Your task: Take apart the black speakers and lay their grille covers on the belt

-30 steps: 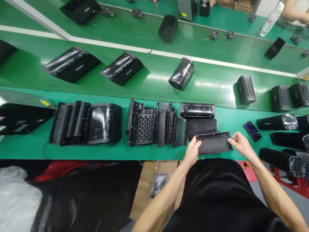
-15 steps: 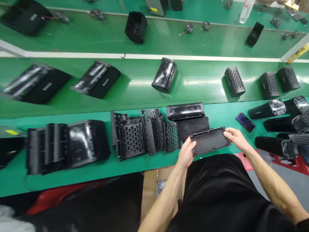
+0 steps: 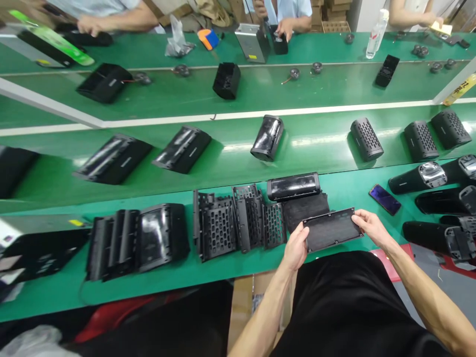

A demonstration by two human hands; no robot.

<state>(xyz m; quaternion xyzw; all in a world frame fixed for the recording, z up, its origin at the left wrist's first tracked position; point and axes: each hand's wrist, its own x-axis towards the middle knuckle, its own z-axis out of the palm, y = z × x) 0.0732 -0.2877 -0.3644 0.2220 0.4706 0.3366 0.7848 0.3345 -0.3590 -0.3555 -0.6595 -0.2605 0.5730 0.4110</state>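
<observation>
Between my two hands I hold a shallow black rectangular speaker panel (image 3: 332,230), its dark inner face turned up and small tabs along its rim. My left hand (image 3: 296,246) pinches the left end, thumb on top. At the opposite end, the upper right corner is gripped by my right hand (image 3: 373,227). Just behind the panel lies a flat dark sheet-like piece (image 3: 305,210), partly covered. Beyond that rests a black speaker housing (image 3: 293,186) with a glossy front. Perforated black grille parts (image 3: 222,232) stand in a row left of my left hand.
Black speaker housings, including a glossy one (image 3: 267,138), sit along the green conveyor belt (image 3: 316,148). A phone (image 3: 385,199) lies right of my right hand, near upright cylindrical speakers (image 3: 427,238). More black panels (image 3: 115,243) stand at left. Co-workers' hands (image 3: 284,29) are across the belt.
The view has tilted up and turned left, so co-workers across the belt now show. My hands keep the same hold on the panel, which looks almost unmoved over the table.
</observation>
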